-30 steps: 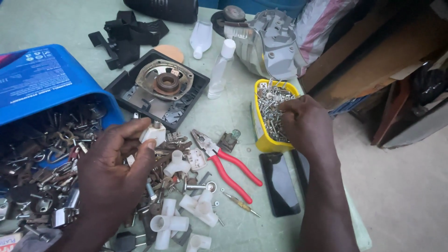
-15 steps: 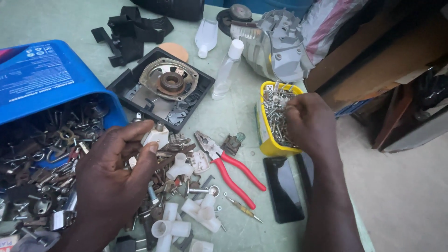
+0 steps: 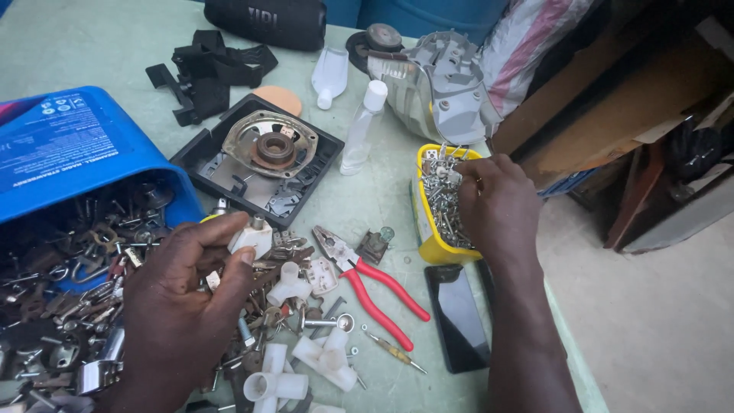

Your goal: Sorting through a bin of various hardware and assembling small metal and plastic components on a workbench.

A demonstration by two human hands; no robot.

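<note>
On the green table [image 3: 92, 46], seen from the head camera, the left hand [image 3: 180, 306] pinches a small white plug part [image 3: 251, 239] between thumb and fingertips, just above a heap of white fittings [image 3: 306, 359] and metal scraps. The part sits near the table's middle, close in front of the black speaker frame [image 3: 260, 157]; its long axis runs roughly up and away from the person, with a short metal stub at the far end. The right hand [image 3: 497, 203] is curled into the yellow tub [image 3: 428, 245] of screws [image 3: 443, 203], fingertips buried; whether it grips a screw I cannot tell. To pick well there, I judge it best to tease one screw free with the fingertips rather than grab a clump, and to keep the plug part steady with its stub end up. Red pliers [image 3: 375, 287] lie between the hands, a black phone [image 3: 457, 317] beside the tub, a blue box [image 3: 69, 153] at left.
</note>
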